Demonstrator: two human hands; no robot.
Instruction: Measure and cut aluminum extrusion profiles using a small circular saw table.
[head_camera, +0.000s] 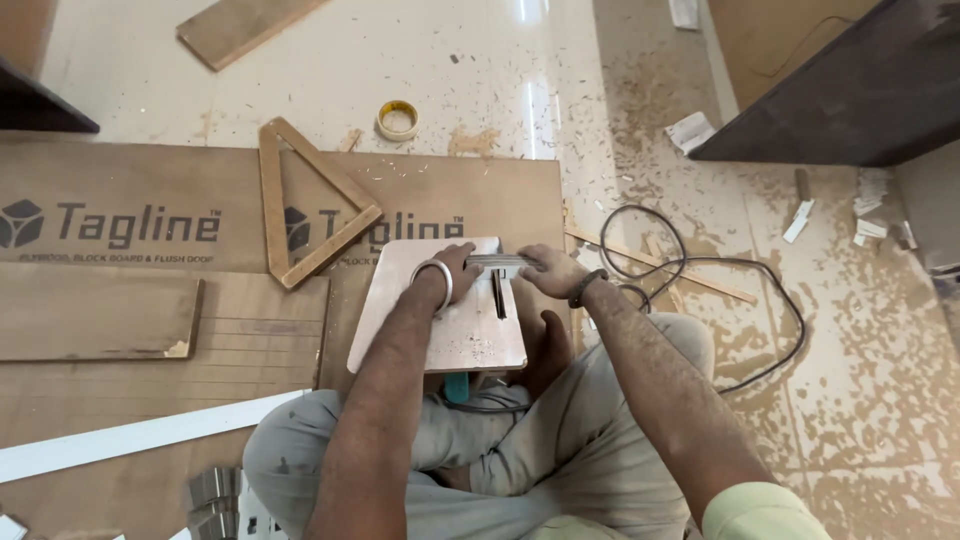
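Metal strip (497, 262) clasped by both hands (458, 262) (548, 270), grip closed.

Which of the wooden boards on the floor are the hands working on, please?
The small pale board with a slot, directly before the person; both hands rest at its far edge.

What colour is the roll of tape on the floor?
Yellow, the roll of tape; the head view shows it clearly.

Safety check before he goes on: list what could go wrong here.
1. Both the left hand and right hand grip the thin metal strip right over the slot in the small board; fingers could slip into it.
2. The black cable loops beside his knee and could snag.
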